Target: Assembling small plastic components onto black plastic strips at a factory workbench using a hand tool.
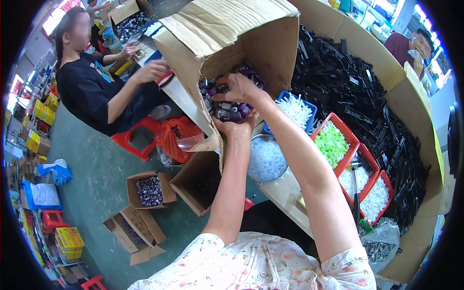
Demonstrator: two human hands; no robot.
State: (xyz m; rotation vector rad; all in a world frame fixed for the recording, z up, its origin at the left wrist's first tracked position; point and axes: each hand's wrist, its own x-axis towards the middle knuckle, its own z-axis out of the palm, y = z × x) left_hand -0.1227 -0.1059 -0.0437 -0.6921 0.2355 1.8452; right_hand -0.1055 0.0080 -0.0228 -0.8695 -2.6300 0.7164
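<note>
Both my hands reach into a tipped cardboard box (pixel 212 31) whose open side faces me. Small purple, silver and dark pieces (pixel 231 110) lie heaped inside it. My left hand (pixel 237 124) is cupped palm up beneath a clump of these pieces at the box's lower edge. From above, my right hand (pixel 241 89) curls its fingers over the same clump, so the pieces sit between the two hands. My left fingertips are mostly hidden by the pieces.
Right of my hands stand a blue tray (pixel 314 115) of white parts, a metal bowl (pixel 267 180) of translucent pieces, and red trays (pixel 355 145) of green and white parts. A hammer (pixel 356 188) lies across them. Black parts (pixel 348 82) fill a large bin. A co-worker (pixel 92 82) sits left.
</note>
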